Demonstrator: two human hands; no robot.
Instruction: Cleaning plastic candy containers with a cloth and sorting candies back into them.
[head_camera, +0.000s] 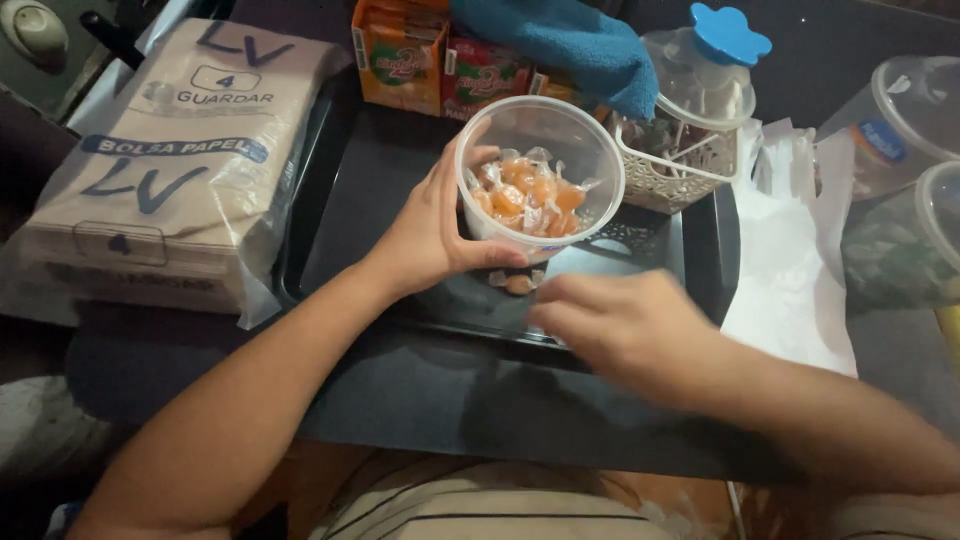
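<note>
While left hand (430, 230) grips candy tub (540, 175) over black tray (330, 200), right hand (625, 325) blurred, perhaps curled

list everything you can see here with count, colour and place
clear tub: 1, holds orange wrapped candies, above the tray
tray: 1, black, centre
loose candy: at least 1, on tray under the tub
paper bag pack: 1, brown in clear wrap, left
cartons: several, orange and red, top
cloth: 1, blue, top
basket: 1, white, right of tub
jar with blue lid: 1, clear, top right
plastic bag: 1, white, right
left hand: grips the tub
right hand: blurred, near the loose candy
</note>
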